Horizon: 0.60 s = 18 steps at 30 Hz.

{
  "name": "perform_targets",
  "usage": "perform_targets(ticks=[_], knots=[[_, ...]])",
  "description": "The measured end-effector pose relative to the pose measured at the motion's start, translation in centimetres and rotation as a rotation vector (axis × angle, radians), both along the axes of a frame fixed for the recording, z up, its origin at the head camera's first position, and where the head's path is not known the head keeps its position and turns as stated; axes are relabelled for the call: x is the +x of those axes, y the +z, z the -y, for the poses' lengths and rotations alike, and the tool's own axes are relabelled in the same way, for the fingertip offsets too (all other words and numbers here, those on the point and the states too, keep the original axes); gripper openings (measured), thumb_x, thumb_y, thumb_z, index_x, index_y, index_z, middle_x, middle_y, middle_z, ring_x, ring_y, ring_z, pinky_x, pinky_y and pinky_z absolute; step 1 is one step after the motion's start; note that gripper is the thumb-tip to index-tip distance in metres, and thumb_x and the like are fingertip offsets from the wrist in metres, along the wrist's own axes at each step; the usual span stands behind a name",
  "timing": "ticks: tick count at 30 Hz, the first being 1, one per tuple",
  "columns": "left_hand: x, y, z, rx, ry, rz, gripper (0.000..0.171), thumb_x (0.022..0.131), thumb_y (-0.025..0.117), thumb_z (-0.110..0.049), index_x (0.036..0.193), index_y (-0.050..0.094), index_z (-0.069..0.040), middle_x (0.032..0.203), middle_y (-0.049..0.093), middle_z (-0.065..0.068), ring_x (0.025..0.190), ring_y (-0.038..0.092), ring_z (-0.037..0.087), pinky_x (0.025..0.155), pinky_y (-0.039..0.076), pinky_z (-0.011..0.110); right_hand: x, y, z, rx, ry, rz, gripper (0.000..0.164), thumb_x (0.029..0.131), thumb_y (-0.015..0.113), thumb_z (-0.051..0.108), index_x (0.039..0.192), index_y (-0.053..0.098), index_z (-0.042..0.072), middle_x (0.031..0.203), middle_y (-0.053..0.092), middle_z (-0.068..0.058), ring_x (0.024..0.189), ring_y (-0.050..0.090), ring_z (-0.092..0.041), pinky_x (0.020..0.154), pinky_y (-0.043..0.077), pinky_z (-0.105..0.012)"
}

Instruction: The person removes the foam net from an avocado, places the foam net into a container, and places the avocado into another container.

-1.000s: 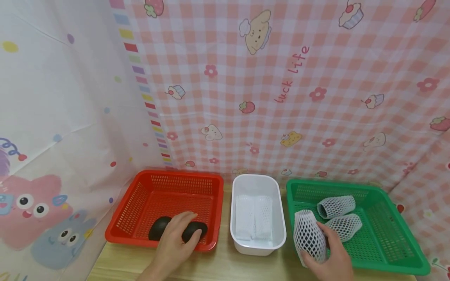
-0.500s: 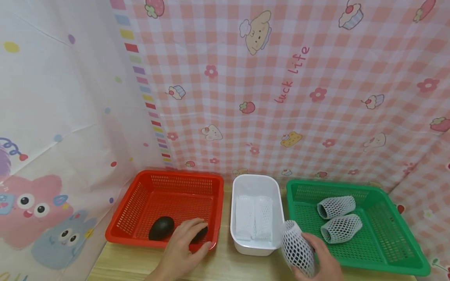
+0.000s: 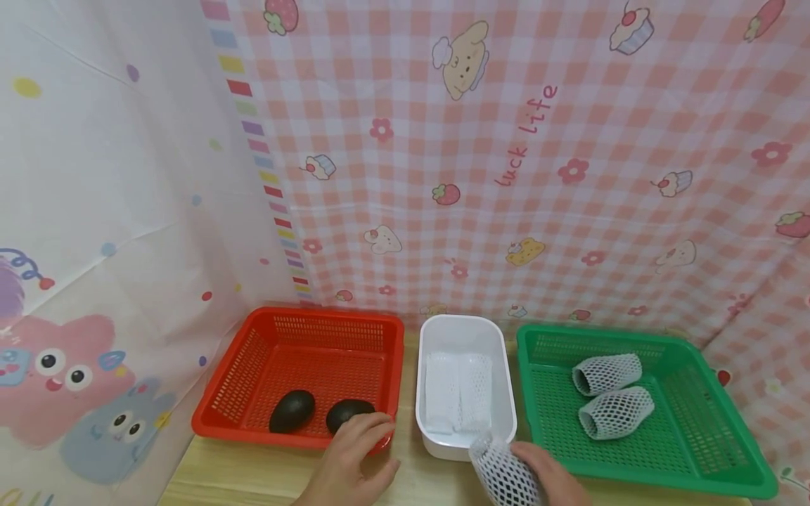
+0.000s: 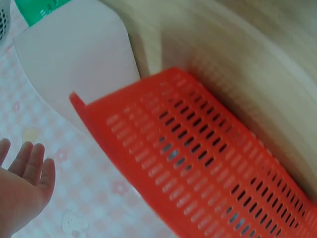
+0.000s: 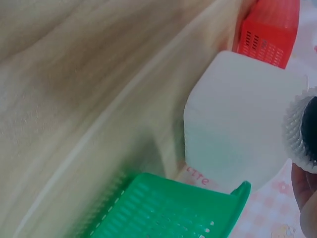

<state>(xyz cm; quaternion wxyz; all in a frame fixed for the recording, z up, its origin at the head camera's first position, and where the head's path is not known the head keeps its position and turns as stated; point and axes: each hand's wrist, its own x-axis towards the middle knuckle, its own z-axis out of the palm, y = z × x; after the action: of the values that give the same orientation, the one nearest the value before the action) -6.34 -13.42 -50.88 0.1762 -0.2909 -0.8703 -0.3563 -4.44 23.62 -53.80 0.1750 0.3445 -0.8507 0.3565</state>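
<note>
In the head view my right hand (image 3: pixel 553 480) grips an avocado in a white foam net sleeve (image 3: pixel 506 474), in front of the white bin (image 3: pixel 467 446). Its dark end (image 5: pixel 311 130) shows through the sleeve's mouth in the right wrist view. My left hand (image 3: pixel 354 460), holding nothing, is at the front right corner of the red basket (image 3: pixel 304 440), its fingers loosely bent. Two bare dark avocados lie in that basket: one to the left (image 3: pixel 292 411), the other (image 3: pixel 344 413) just beyond my left fingertips. The left wrist view shows the same hand (image 4: pixel 22 191) with fingers apart.
Inside the white bin lie flat white net sleeves (image 3: pixel 458 390). On the right, a green basket (image 3: pixel 702 481) holds two netted avocados, one behind (image 3: pixel 610 372) and one in front (image 3: pixel 616 413). All three containers stand on a wooden table (image 3: pixel 240 471) before a checked curtain (image 3: pixel 405 176).
My right hand has carried the netted avocado left from the green basket's edge to the front of the white bin. My left hand has drawn back right and towards me, uncovering both bare avocados.
</note>
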Motion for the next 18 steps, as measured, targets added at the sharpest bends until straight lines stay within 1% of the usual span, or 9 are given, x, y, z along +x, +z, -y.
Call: perform_targets(ticks=[1,3,5,8,10,13,15,16,18], knots=[[0.0,-0.2,-0.1,0.007,-0.018,-0.018,0.046,0.086,0.087,-0.023,0.128,0.071,-0.017,0.134,0.066,-0.002,0.12,0.06,0.017,0.098,0.055,0.04,0.0,-0.1,0.1,0.002,0.016,-0.007,0.084,0.085,0.085,0.049,0.151,0.047,0.014,0.137,0.06,-0.005,0.124,0.058,-0.009,0.086,0.055,-0.029],[-0.1,-0.9,-0.3,0.021,-0.06,-0.103,0.04,0.091,0.082,-0.027,0.127,0.071,-0.014,0.131,0.067,0.0,0.116,0.062,0.019,0.1,0.052,0.034,0.0,-0.2,0.4,0.014,0.028,-0.019,0.081,0.086,0.083,0.051,0.147,0.049,0.01,0.134,0.062,-0.008,0.122,0.06,-0.01,0.086,0.056,-0.029],[-0.2,-1.5,-0.5,0.036,-0.097,-0.165,0.036,0.096,0.077,-0.032,0.126,0.071,-0.012,0.128,0.068,0.003,0.114,0.063,0.02,0.102,0.048,0.028,0.1,-0.4,0.8,0.025,0.028,-0.028,0.079,0.086,0.083,0.05,0.145,0.051,0.009,0.132,0.063,-0.01,0.121,0.061,-0.011,0.086,0.056,-0.029],[-0.2,-2.2,-1.0,0.052,-0.131,-0.224,0.034,0.096,0.076,-0.03,0.124,0.071,-0.011,0.123,0.068,0.005,0.11,0.064,0.021,0.103,0.045,0.024,0.3,-0.5,1.2,0.059,0.026,-0.003,0.077,0.085,0.085,0.049,0.142,0.052,0.009,0.128,0.065,-0.011,0.118,0.062,-0.011,0.084,0.057,-0.031],[0.1,-2.5,-1.3,0.052,-0.135,-0.188,0.035,0.094,0.079,-0.028,0.125,0.072,-0.012,0.123,0.068,0.002,0.111,0.063,0.019,0.102,0.047,0.024,0.2,-0.9,1.5,0.077,0.047,-0.001,0.075,0.085,0.085,0.048,0.142,0.052,0.011,0.126,0.066,-0.01,0.115,0.063,-0.013,0.085,0.057,-0.032],[0.5,-3.1,-1.8,0.034,-0.131,-0.145,0.038,0.09,0.082,-0.026,0.125,0.072,-0.014,0.123,0.068,-0.001,0.112,0.063,0.017,0.098,0.052,0.028,-0.1,-1.9,1.7,0.103,0.074,0.003,0.07,0.087,0.083,0.047,0.14,0.051,0.013,0.122,0.066,-0.009,0.111,0.064,-0.013,0.083,0.057,-0.032],[0.7,-3.6,-2.1,0.021,-0.129,-0.111,0.037,0.09,0.083,-0.026,0.124,0.073,-0.015,0.123,0.068,-0.003,0.113,0.063,0.015,0.097,0.054,0.032,-0.2,-2.8,1.9,0.121,0.08,-0.013,0.066,0.087,0.083,0.045,0.136,0.053,0.012,0.119,0.067,-0.011,0.107,0.065,-0.015,0.081,0.057,-0.031],[0.8,-3.9,-2.2,0.013,-0.132,-0.112,0.035,0.09,0.082,-0.026,0.123,0.073,-0.015,0.123,0.068,-0.003,0.113,0.063,0.016,0.096,0.055,0.036,-0.3,-3.5,1.9,0.125,0.091,-0.018,0.064,0.089,0.082,0.042,0.137,0.054,0.012,0.121,0.067,-0.01,0.107,0.065,-0.013,0.083,0.056,-0.028],[0.8,-4.4,-2.5,0.011,-0.147,-0.119,0.032,0.092,0.08,-0.026,0.121,0.074,-0.013,0.121,0.069,-0.001,0.111,0.064,0.017,0.095,0.055,0.039,-0.3,-4.2,2.1,0.152,0.103,0.001,0.06,0.09,0.082,0.04,0.135,0.056,0.01,0.12,0.068,-0.011,0.106,0.065,-0.014,0.083,0.056,-0.027]])
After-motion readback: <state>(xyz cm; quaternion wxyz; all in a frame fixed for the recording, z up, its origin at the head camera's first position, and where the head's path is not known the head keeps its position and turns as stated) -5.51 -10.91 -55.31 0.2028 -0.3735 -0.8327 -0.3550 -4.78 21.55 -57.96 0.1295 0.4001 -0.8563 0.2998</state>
